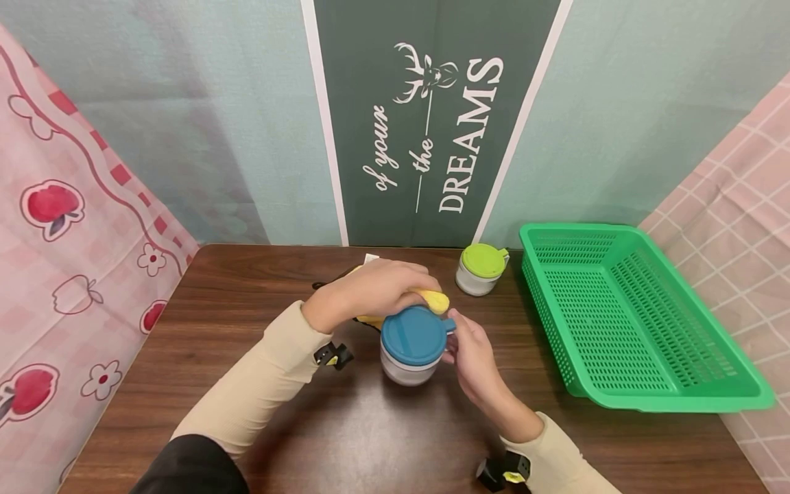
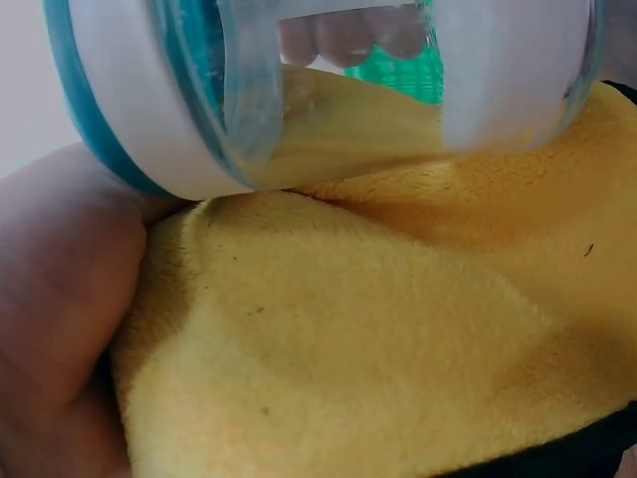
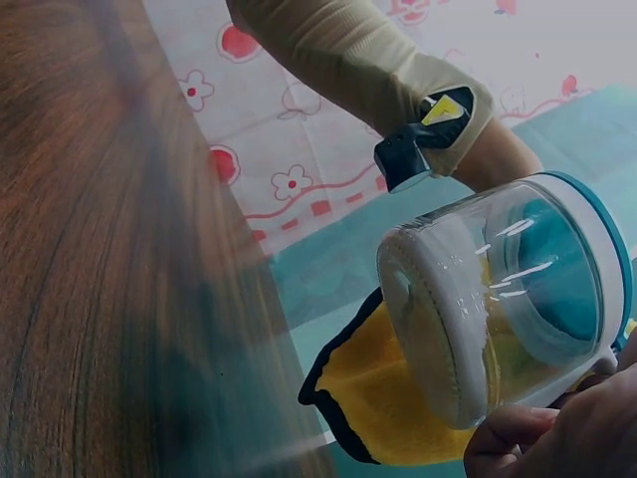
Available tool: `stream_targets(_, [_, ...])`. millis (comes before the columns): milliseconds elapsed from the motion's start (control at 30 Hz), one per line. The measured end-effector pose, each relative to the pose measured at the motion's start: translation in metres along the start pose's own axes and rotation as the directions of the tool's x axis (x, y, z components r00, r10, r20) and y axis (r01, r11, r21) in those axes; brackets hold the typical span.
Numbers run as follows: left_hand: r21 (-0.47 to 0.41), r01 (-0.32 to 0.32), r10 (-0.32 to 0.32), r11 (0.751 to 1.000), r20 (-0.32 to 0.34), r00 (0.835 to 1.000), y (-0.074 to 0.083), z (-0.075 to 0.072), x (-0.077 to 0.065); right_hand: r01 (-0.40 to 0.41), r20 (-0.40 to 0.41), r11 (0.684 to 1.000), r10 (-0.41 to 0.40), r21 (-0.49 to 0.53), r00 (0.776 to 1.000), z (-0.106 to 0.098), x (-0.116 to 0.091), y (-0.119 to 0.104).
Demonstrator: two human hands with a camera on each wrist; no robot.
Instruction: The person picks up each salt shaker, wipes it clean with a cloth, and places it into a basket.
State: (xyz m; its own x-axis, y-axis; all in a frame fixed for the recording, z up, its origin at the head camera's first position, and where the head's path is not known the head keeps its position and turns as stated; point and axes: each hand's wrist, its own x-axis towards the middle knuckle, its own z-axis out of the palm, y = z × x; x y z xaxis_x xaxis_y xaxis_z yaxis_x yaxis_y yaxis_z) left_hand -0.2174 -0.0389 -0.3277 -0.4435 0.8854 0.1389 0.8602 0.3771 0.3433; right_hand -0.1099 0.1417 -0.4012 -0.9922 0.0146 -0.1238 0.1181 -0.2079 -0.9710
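A clear jar (image 1: 410,372) with a blue lid (image 1: 415,335) and white contents is in both hands over the table. My right hand (image 1: 475,353) grips it at the small handle on its right side. From behind the lid, my left hand (image 1: 376,288) holds a yellow cloth (image 1: 435,301) with dark edging. In the left wrist view the fuzzy cloth (image 2: 348,319) lies along the jar's side wall, right below the white band. The right wrist view has the jar (image 3: 438,319) tipped sideways in the picture, the cloth (image 3: 368,388) hanging behind it.
A similar jar with a lime-green lid (image 1: 483,261) stands at the back of the wooden table (image 1: 247,329). To the right is a green plastic basket (image 1: 679,403) with slatted walls. Printed cloth hangs behind the table and along both sides.
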Motion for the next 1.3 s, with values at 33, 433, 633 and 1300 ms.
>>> stream_targets(33, [-0.002, 0.002, -0.002, 1.0, 0.002, 1.0, 0.0, 0.0, 0.0, 0.001, -0.003, 1.0, -0.001, 0.0, 1.0, 0.0, 0.0, 0.0])
stream_targets(433, [-0.034, 0.021, -0.021, 0.999, 0.004, 1.0, -0.003, -0.002, -0.002, -0.011, -0.024, 1.0, 0.01, -0.011, 1.0, -0.003, -0.001, -0.003])
stream_targets(633, [-0.039, 0.008, -0.009, 0.999, -0.022, 1.0, -0.006, -0.003, -0.007, -0.004, -0.035, 1.0, 0.004, -0.009, 0.999, -0.005, -0.001, -0.004])
stream_targets(1300, [-0.013, 0.071, -0.071, 0.997, -0.046, 0.996, -0.017, -0.008, -0.031, 0.015, -0.08, 1.0, -0.015, 0.003, 0.997, -0.011, 0.001, -0.009])
